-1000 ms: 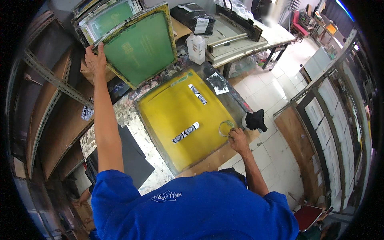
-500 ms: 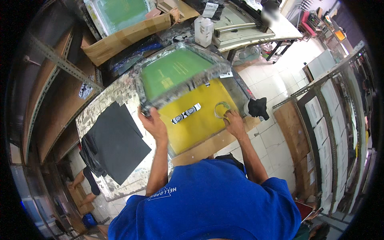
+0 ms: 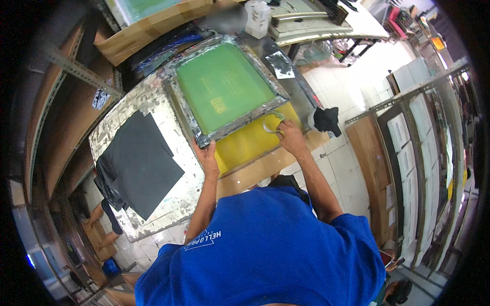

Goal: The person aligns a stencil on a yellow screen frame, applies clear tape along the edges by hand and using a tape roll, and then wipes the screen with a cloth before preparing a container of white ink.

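Note:
A screen-printing frame (image 3: 201,138) with green mesh lies over a yellow board (image 3: 240,150), covering most of it. My left hand (image 3: 206,159) is closed on the frame's near left corner, with the thumb on top. Whether the frame rests flat on the board I cannot tell. In my right hand (image 3: 292,138) is a roll of tape (image 3: 265,124), pinched at its edge above the yellow strip of board that still shows. The tape is a pale, see-through ring.
Black sheets (image 3: 143,163) lie stacked on the paint-marked table (image 3: 176,196) to the left. A black cloth bundle (image 3: 325,120) sits at the right corner. Racks stand on both sides. A white plastic container (image 3: 258,19) is at the back. Another person's arm (image 3: 104,237) shows lower left.
My left hand has lowered the screen frame toward the yellow board. The black-and-white patterned strip on the board is now hidden under it. My right hand keeps the tape roll.

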A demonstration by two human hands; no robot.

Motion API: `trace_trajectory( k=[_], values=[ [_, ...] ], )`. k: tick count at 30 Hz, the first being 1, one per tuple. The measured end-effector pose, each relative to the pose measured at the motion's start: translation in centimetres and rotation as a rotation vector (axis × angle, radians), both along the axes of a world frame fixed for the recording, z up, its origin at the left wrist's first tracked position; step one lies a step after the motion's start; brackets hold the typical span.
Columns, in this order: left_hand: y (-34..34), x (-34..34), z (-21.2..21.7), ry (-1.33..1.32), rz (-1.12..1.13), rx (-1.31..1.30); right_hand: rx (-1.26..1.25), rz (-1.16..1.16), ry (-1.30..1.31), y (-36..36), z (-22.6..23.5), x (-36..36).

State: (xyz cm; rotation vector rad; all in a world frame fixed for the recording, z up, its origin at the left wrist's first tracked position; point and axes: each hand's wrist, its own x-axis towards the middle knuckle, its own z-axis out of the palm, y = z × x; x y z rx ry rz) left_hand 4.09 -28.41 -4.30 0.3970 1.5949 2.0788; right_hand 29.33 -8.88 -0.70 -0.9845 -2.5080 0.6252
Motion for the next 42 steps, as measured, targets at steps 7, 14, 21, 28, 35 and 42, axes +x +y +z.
trace_trajectory(
  k=[7,14,21,28,35,42],
  values=[
    [0.6,0.7,-0.3,0.009,0.036,-0.179,-0.056,0.094,0.041,1.0,-0.6,1.5],
    [1.2,1.2,0.1,0.130,0.147,-0.302,-0.202,0.209,-0.213,2.6,2.3,5.4],
    [0.3,0.5,-2.0,0.539,0.235,-0.549,-0.031,-0.017,0.110,3.5,4.9,10.1],
    [-0.5,0.0,-4.8,0.917,0.368,-1.003,-0.058,-0.220,-0.084,7.6,6.7,13.3],
    [-0.6,0.1,-4.3,0.900,0.328,-0.900,-0.411,-0.257,0.336,10.0,5.7,14.2],
    [5.2,5.3,2.8,1.018,0.346,-0.554,-0.477,-0.307,0.542,12.8,9.8,10.2]
  ],
)
